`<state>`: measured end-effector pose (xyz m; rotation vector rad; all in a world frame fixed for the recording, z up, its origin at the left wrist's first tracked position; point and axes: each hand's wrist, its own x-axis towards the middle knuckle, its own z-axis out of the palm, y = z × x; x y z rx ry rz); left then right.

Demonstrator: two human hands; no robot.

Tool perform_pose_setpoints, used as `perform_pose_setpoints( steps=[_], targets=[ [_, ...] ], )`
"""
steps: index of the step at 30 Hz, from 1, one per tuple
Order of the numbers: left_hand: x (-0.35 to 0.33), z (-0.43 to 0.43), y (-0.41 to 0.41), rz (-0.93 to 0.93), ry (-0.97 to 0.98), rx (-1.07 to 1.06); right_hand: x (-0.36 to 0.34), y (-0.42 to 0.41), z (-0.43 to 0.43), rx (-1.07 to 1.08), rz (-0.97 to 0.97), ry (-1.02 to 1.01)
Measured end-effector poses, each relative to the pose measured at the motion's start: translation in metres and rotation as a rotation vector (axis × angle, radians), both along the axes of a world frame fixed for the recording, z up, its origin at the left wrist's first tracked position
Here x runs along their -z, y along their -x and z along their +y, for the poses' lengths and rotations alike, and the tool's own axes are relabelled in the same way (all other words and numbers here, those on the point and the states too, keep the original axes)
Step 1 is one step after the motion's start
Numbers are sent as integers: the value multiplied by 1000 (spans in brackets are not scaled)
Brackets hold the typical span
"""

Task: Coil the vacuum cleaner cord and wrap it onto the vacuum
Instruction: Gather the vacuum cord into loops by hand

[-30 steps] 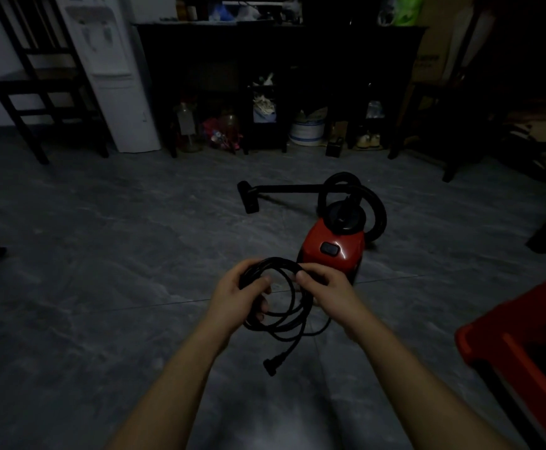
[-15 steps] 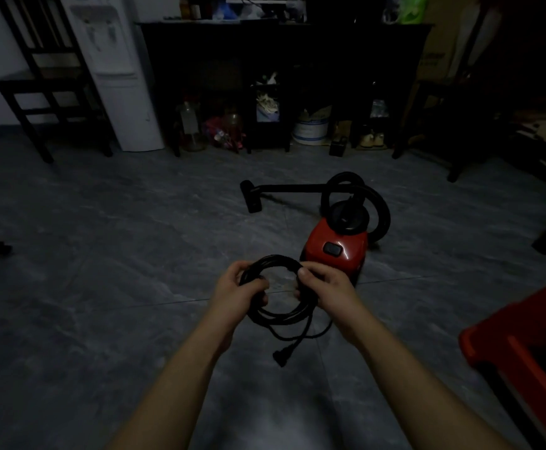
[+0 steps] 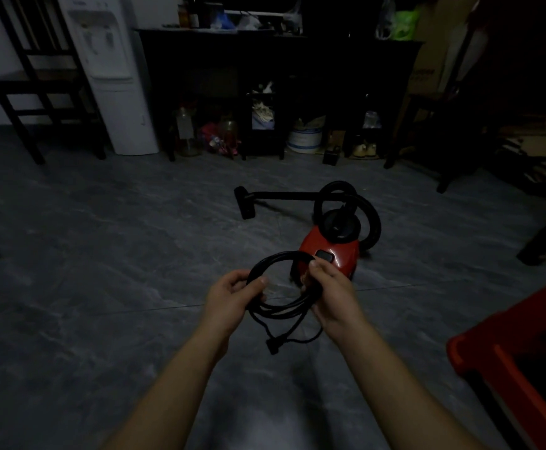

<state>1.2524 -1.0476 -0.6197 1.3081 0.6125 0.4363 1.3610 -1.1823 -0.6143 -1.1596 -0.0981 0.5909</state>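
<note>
A black power cord (image 3: pixel 281 306) is gathered into a round coil in front of me. My left hand (image 3: pixel 232 295) grips the coil's left side and my right hand (image 3: pixel 330 292) grips its right side. The plug (image 3: pixel 273 345) dangles below the coil on a short free end. Just beyond my right hand a small red vacuum cleaner (image 3: pixel 336 253) sits on the grey floor, with a black lid on top. Its black hose (image 3: pixel 365 211) loops around the back, and the wand with its nozzle (image 3: pixel 245 203) lies to the left.
A red plastic stool or crate (image 3: pixel 518 362) stands close at the right. At the back are a dark wooden table (image 3: pixel 281 56) with clutter beneath, a white water dispenser (image 3: pixel 115 79), and a dark chair (image 3: pixel 37 89) at the left. Another chair leg (image 3: pixel 544 238) is at the right.
The coil has been pulled tighter and lifted toward the vacuum. The dangling plug end has shortened and hangs closer under the coil. Both hands keep their grip.
</note>
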Motion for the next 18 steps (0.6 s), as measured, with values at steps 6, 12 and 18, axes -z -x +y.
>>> perform_pose_setpoints(
  steps=[6, 12, 18],
  targets=[
    [8, 3, 4, -4, -7, -42, 7, 7, 5, -60, 5, 23],
    [10, 2, 4, 35, -96, -37, 4, 9, 8, -40, 20, -2],
    [15, 4, 9, 229, -336, -179, 1, 7, 7, 45, 78, -49]
  ],
)
